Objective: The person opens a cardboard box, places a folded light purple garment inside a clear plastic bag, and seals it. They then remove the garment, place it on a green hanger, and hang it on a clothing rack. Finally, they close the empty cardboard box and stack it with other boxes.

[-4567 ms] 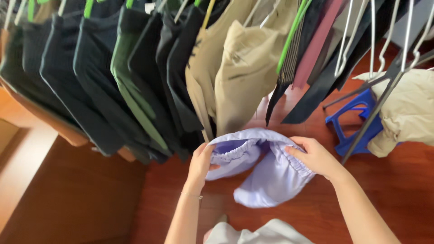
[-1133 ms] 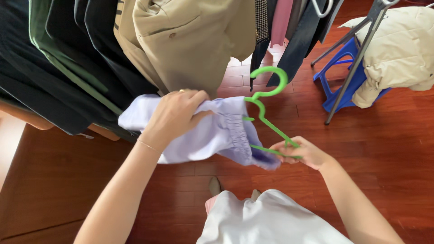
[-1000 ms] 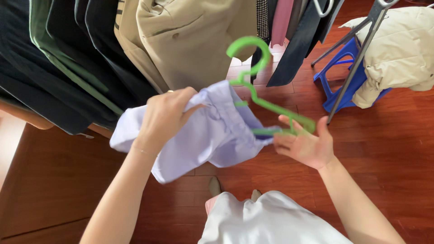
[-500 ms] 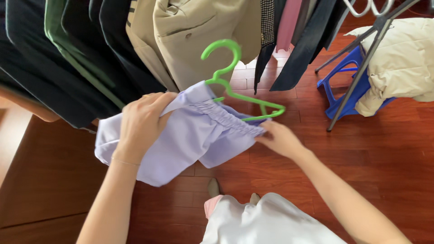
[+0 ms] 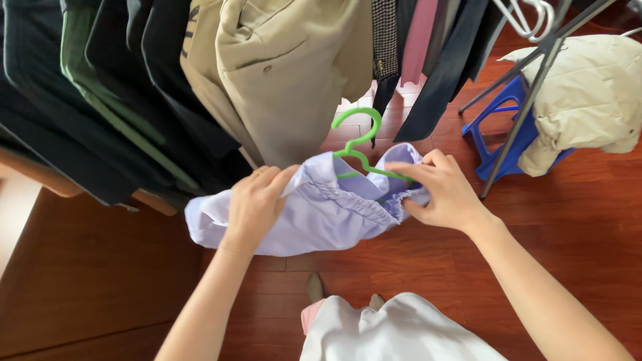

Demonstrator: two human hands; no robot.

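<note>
A pair of light purple shorts (image 5: 314, 217) with an elastic waistband hangs between my hands in the middle of the view. My left hand (image 5: 257, 204) grips the left end of the waistband. My right hand (image 5: 445, 190) pinches the right end of the waistband, with a finger over the arm of a green plastic hanger (image 5: 358, 144). The hanger's arms sit inside the waist opening and its hook sticks up above the shorts.
Dark, green and beige garments (image 5: 287, 73) hang in a row across the top. A metal rack leg (image 5: 525, 110) stands at right beside a blue plastic stool (image 5: 498, 127) holding a cream jacket (image 5: 588, 100). Red-brown wooden floor (image 5: 568, 220) lies below.
The hanger went from outside the shorts, held in my right hand, to inside the waistband. My right hand moved from the hanger's arm to the waistband's right end.
</note>
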